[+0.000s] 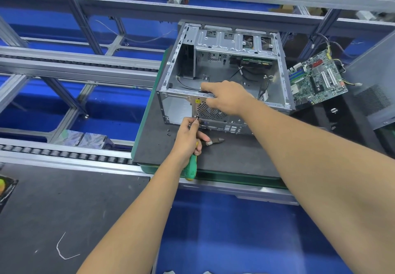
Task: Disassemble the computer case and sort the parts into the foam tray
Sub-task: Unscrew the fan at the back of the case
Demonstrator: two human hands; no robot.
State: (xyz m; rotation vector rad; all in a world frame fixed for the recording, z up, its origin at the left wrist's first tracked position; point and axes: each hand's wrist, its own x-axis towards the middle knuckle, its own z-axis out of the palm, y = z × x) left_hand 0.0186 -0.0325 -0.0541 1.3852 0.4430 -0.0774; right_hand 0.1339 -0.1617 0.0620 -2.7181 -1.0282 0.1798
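The computer case (222, 74) lies on its side on the dark foam mat (230, 158), open face up, its long axis running from the mat's near edge toward the far edge — the rear panel with the fan grille (210, 111) faces the person. The right hand (226, 97) curls over the rear panel's top rim, gripping it. The left hand (189, 139) holds a green-handled screwdriver (190, 170) and pinches at a small screw (197, 119) beside the grille. Cutters (214, 141) lie on the mat just in front of the case, 2 loose screws (168, 132) nearby. A motherboard (316, 78) rests off the case's right side.
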